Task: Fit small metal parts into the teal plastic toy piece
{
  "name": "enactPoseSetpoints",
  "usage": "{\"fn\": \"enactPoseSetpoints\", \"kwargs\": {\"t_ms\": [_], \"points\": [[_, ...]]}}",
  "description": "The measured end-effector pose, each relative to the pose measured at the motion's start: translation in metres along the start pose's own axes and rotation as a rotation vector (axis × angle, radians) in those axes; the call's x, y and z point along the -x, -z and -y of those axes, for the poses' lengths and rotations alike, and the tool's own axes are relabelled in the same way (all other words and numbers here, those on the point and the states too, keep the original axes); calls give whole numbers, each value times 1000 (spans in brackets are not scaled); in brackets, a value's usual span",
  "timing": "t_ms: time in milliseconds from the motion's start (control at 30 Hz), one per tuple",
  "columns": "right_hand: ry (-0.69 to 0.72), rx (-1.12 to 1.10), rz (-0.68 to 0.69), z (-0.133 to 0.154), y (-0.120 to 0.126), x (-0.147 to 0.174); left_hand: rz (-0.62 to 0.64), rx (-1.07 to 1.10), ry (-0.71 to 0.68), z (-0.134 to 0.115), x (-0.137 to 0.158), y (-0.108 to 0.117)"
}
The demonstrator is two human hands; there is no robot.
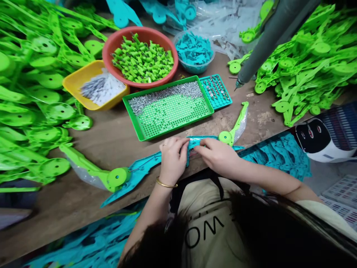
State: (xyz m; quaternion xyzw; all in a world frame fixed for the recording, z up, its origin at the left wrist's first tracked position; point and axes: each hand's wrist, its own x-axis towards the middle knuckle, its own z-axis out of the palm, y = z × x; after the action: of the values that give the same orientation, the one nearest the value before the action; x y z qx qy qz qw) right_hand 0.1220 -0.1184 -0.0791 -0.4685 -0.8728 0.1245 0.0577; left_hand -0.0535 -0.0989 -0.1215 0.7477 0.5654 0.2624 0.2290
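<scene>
Your left hand (173,158) and right hand (216,154) meet at the near edge of the wooden table (111,137), both pinching a long teal plastic piece (139,173) that lies along that edge. A green arm with a round hub (232,130) sits just beyond your right hand, and another green arm (95,173) lies over the teal piece to your left. Toward the middle of the table stands a green perforated tray (170,109) half covered with small metal pins, with a small teal tray (216,91) touching its right side. Behind them are a red bowl (139,56) of green parts, a yellow tub (89,87) and a clear bowl (194,52) of teal parts. Green parts are heaped (33,93) along the left edge.
</scene>
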Motion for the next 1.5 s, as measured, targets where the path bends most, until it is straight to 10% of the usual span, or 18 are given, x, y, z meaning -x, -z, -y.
{"fn": "enactPoseSetpoints", "kwargs": {"t_ms": [333, 800, 1067, 1267, 1500], "points": [[15, -102, 53, -46, -1, -60, -221, -188, -99, -4, 30, -20], [147, -376, -27, -40, -30, -66, -79, -329, -164, -5, 36, -14], [272, -50, -13, -37, -29, -60, -9, -316, -189, -3, 30, -6], [263, -62, 87, -37, -23, -56, 26, -52, -203, 8, 30, -1], [173, -283, 157, -45, -17, -52, -209, 115, -39, 11, 19, -4]]}}
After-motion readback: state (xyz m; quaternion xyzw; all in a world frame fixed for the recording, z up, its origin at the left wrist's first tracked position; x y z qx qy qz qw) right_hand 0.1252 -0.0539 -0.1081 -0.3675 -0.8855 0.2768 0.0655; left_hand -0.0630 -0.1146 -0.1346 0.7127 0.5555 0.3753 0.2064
